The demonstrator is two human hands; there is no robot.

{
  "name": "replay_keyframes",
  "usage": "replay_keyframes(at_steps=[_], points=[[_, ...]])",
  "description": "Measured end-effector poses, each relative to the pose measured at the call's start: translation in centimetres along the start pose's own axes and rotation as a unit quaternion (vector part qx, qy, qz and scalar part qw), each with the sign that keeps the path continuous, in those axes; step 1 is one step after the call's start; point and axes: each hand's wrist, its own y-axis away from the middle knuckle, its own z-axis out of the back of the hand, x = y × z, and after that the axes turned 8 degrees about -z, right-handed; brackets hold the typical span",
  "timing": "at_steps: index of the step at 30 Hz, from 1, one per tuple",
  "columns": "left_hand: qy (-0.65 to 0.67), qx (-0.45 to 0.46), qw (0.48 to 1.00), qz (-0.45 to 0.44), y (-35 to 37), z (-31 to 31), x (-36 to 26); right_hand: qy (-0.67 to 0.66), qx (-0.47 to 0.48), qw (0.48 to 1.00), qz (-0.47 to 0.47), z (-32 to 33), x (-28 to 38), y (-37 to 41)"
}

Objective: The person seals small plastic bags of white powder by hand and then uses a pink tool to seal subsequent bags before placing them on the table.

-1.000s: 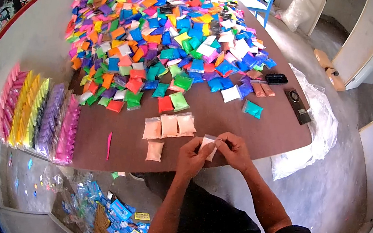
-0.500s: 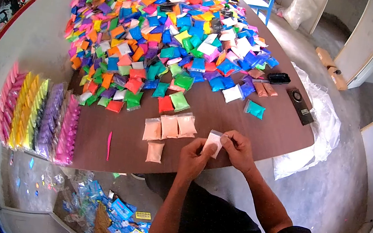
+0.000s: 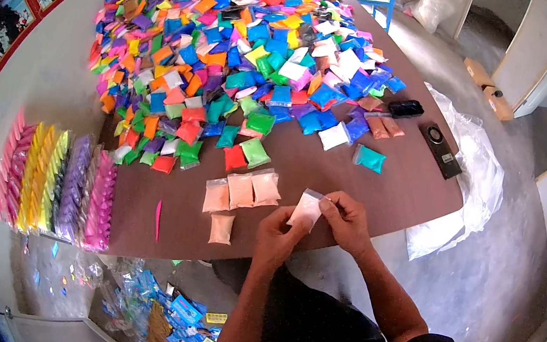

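Note:
A small clear bag with pale pink content (image 3: 307,208) is held upright between both hands near the table's front edge. My left hand (image 3: 279,232) grips its lower left side, thumb across the front. My right hand (image 3: 345,221) pinches the bag's upper right corner. Left of the hands, several peach bags (image 3: 240,191) lie in a row, with a single peach bag (image 3: 221,229) just below them. Farther left is a thin pink tool (image 3: 157,221).
A large heap of colourful bags (image 3: 236,45) covers the back of the brown table (image 3: 391,188). Rows of packed bags (image 3: 59,185) stand at the left edge. A teal bag (image 3: 369,158), a black case (image 3: 406,108) and a black device (image 3: 441,151) lie at the right.
The view has shifted slightly. The thumb of my left hand sits lower on the bag, and more of the bag's front shows. Both hands still hold it.

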Motion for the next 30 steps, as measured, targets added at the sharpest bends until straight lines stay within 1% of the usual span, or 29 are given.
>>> replay_keyframes(at_steps=[1,3,6,8,10,11,13,14,15,16,18,20,21,22,24,25,27,28,30], points=[[0.022,-0.019,1.000,0.004,0.1,-0.1,-0.2,-0.002,-0.002,1.000,0.000,0.0,-0.1,0.0],[0.022,-0.016,1.000,0.007,0.1,0.1,0.2,-0.045,-0.014,0.999,0.004,-0.1,-0.3,0.0],[0.007,-0.011,1.000,0.001,0.2,0.6,1.2,-0.040,-0.035,0.998,0.028,-0.2,-0.9,-0.2],[-0.008,-0.007,1.000,-0.007,0.3,0.6,1.6,-0.048,-0.032,0.998,0.028,-0.3,-0.6,-0.1],[0.022,-0.036,0.999,-0.001,0.3,0.4,1.6,-0.055,-0.029,0.998,0.026,-0.4,-0.6,-0.1],[0.021,-0.036,0.999,0.002,0.3,0.5,1.6,-0.048,-0.034,0.998,0.033,-0.5,-0.8,-0.2],[-0.022,-0.013,1.000,0.005,0.2,0.9,1.8,-0.042,-0.037,0.998,0.027,-0.5,-0.9,0.0],[-0.022,-0.013,1.000,0.017,0.2,0.8,1.6,-0.044,-0.035,0.998,0.034,-0.3,-0.8,-0.1],[-0.028,-0.005,1.000,0.008,0.0,0.7,1.2,-0.046,-0.033,0.998,0.038,-0.2,-0.8,-0.1],[-0.034,0.001,0.999,0.001,0.0,0.5,0.7,-0.047,-0.030,0.998,0.022,-0.1,-0.7,0.0],[-0.030,0.004,1.000,-0.004,0.0,-0.5,-0.4,0.002,-0.046,0.998,0.041,0.0,-0.2,-0.1],[-0.043,-0.012,0.999,0.006,0.2,-0.8,-0.4,-0.021,-0.044,0.998,0.030,-0.5,-0.5,-0.2],[-0.073,0.000,0.997,0.001,0.2,-0.7,-0.1,-0.042,-0.048,0.998,0.030,-0.7,-0.6,-0.2],[-0.102,0.012,0.995,-0.006,0.1,-0.5,0.2,-0.041,-0.044,0.998,0.023,-0.6,-0.5,-0.1],[-0.088,0.007,0.996,0.008,0.0,-0.4,0.7,-0.023,-0.043,0.998,0.040,-0.6,-0.2,-0.2],[-0.099,0.008,0.995,0.000,-0.1,-0.3,0.9,-0.023,-0.040,0.998,0.037,-0.6,-0.4,-0.2],[-0.109,0.014,0.994,-0.017,-0.2,-0.1,0.9,-0.065,-0.011,0.998,0.025,-0.5,-0.7,-0.2],[-0.108,0.012,0.994,-0.015,-0.2,-0.1,1.0,-0.064,-0.009,0.998,0.022,-0.5,-0.7,-0.2],[-0.057,0.007,0.998,0.007,-0.2,-0.1,0.8,-0.110,0.033,0.993,0.036,-0.7,-0.5,-0.2]])
